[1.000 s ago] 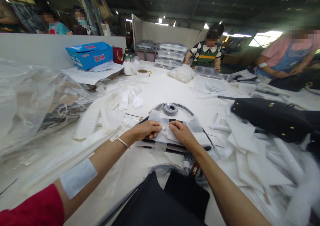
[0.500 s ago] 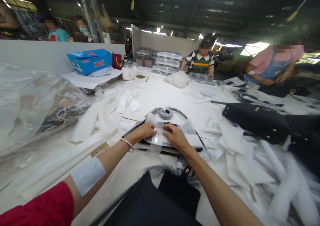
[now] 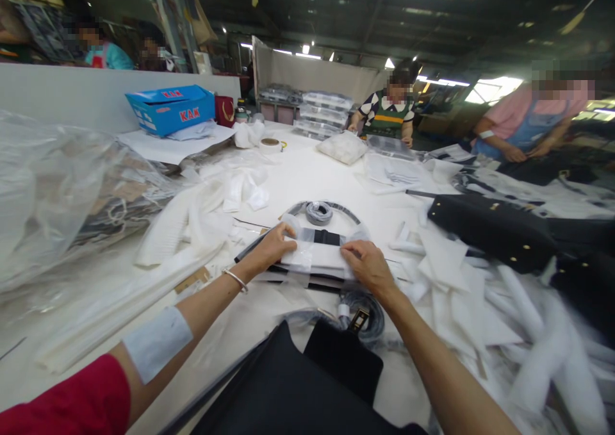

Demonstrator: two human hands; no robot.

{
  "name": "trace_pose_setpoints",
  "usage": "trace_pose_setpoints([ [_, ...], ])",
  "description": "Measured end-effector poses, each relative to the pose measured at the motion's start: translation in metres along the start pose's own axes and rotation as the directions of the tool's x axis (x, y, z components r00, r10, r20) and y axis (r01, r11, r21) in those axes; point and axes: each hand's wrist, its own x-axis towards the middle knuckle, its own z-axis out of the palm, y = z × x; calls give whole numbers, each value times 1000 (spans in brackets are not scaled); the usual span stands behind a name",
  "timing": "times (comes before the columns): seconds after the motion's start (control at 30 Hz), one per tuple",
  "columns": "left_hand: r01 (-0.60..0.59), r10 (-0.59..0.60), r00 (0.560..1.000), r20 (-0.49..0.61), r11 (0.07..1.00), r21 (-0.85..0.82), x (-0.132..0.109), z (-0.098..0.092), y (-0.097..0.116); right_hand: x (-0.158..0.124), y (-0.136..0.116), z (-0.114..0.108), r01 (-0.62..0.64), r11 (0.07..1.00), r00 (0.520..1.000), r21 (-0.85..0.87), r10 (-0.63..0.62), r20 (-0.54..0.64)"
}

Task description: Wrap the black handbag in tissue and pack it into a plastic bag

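A flat black bag wrapped in white paper (image 3: 317,259) and clear film lies on the white table (image 3: 317,172) in front of me. My left hand (image 3: 269,248) presses on the wrap's left end, fingers curled over the paper edge. On the wrap's right end rests my right hand (image 3: 368,265), fingers bent down on the paper. A grey coiled strap (image 3: 319,212) sits in a plastic sleeve just beyond the bag. Close to me lies a black bag (image 3: 307,390) with a wrapped strap coil (image 3: 360,310).
Clear plastic bags (image 3: 62,191) pile at the left, white foam strips (image 3: 192,223) beside them. Black bags (image 3: 490,227) and white paper sheets (image 3: 461,281) lie at the right. A blue box (image 3: 170,108) and a tape roll (image 3: 270,143) stand at the back. Other people work at the far side.
My hands were together at the middle of the wrap; they have slid apart to its left and right ends, smoothing the paper flat.
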Motion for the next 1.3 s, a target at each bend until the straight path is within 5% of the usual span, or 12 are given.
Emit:
trace_pose_setpoints([
  [0.13, -167, 184, 979, -85, 970, 179, -3, 6, -7, -2, -4, -3, -8, 987, 1000, -161, 5, -18],
  [0.3, -391, 481, 846, -230, 853, 346, -5, 19, -17, -4, -10, -4, -62, 958, 997, -278, 70, 18],
  [0.47, -406, 573, 778, -258, 772, 489, -4, 20, -21, -3, -18, -8, -143, 942, 989, -302, 150, 0],
  [0.57, -485, 690, 708, -153, 632, 605, -10, 17, -6, -6, -17, -7, -137, 964, 990, -226, 127, -59],
  [0.7, -632, 750, 639, 172, 384, 673, -17, 21, 23, -15, -11, -5, -32, 971, 995, -236, 9, -99],
  [0.87, -714, 664, 636, 392, 315, 625, -15, 40, 29, -25, -4, -9, 203, 936, 978, -289, -205, 21],
  [1.03, -711, 674, 645, 361, 356, 607, -16, 47, 16, -29, 0, -11, 274, 920, 961, -279, -253, 112],
  [1.3, -737, 698, 631, 338, 403, 543, -21, 50, 13, -40, 1, 0, 342, 875, 934, -343, -358, 18],
])
